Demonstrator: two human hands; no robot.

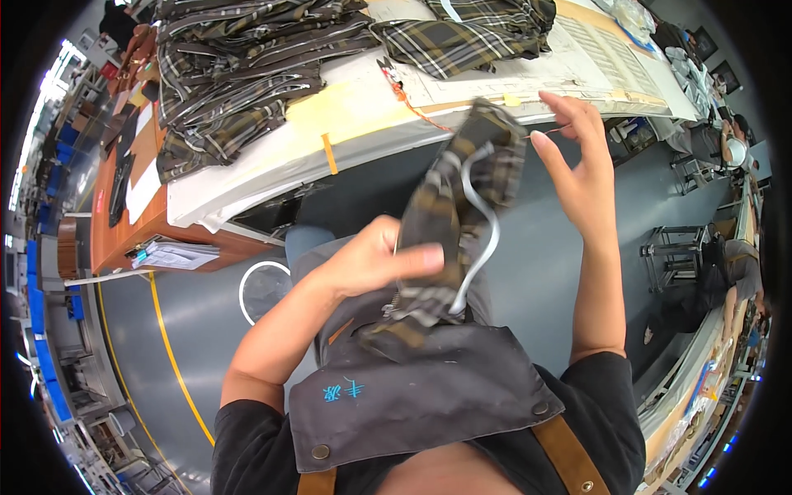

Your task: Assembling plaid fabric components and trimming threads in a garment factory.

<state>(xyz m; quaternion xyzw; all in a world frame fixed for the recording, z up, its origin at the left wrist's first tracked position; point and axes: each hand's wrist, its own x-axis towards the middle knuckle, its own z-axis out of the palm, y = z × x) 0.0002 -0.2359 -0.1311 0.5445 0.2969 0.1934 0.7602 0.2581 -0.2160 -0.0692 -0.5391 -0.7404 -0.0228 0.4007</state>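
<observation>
With the person at six o'clock, the plaid piece (433, 202) is held up over the lap, toward one o'clock of the view's middle; its upper end blurs across the surface's edge, and whether the two touch cannot be told. The left hand (371, 260), at its eight o'clock, is clamped on it, thumb on top. The right hand (587, 161), at two o'clock, is apart from it, thumb and forefinger spread, a thin red strand near the fingers. A firm left grip low on the cloth would likely steady the limp upper end; the loose white strip (495, 231) seems best laid flat, clear of the fingers, and the strand drawn without a jerk.

Around them, the surface (239, 181) spans eleven to two o'clock. It bears a large plaid pile (239, 58) at eleven and a folded plaid cloth (462, 45) past twelve. A stool (676, 247) stands at three, well apart. Small snips (389, 73) lie at twelve; their orange cord (425, 119) runs behind the plaid piece, perhaps joining the strand, and could snag.
</observation>
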